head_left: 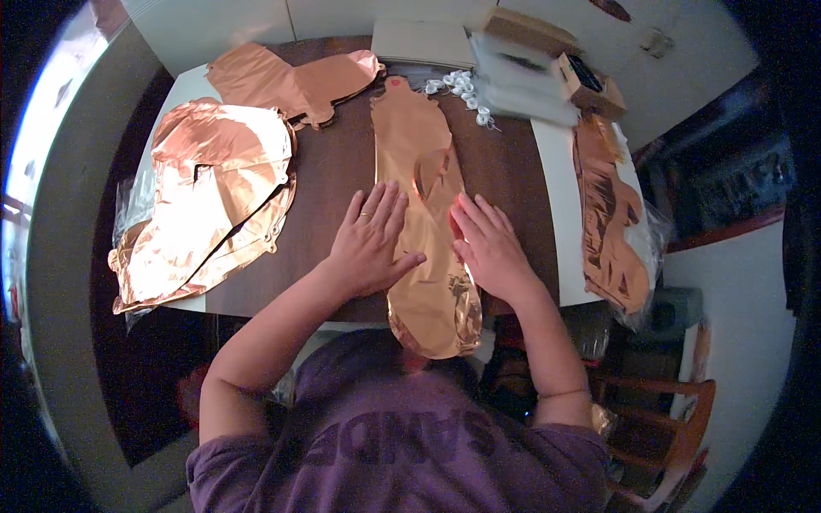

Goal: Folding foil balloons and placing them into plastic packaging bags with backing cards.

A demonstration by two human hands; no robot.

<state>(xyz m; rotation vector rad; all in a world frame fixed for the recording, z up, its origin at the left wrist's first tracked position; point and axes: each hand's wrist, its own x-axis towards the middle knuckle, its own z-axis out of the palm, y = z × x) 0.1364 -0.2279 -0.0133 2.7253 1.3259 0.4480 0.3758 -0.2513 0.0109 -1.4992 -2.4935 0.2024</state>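
Note:
A flat, uninflated copper-coloured foil balloon (412, 128) lies lengthwise over the middle of the dark brown table (517, 162). Its rounded near end hangs past the front edge toward me, and a fold crosses its middle. My left hand (369, 244) rests flat with fingers stretched, its fingertips and thumb over the balloon's left side. On the opposite side my right hand (492, 248) lies along the right edge, palm down and fingers extended. Neither hand grips anything that I can see.
At the left lies a shiny pile of foil balloons (214, 158), with more foil balloons (295, 81) behind it. Foil balloons (607, 214) in clear plastic line the right edge. Small white ribbon-like coils (466, 88), plastic bags (522, 81) and an open cardboard box (603, 94) stand at the back.

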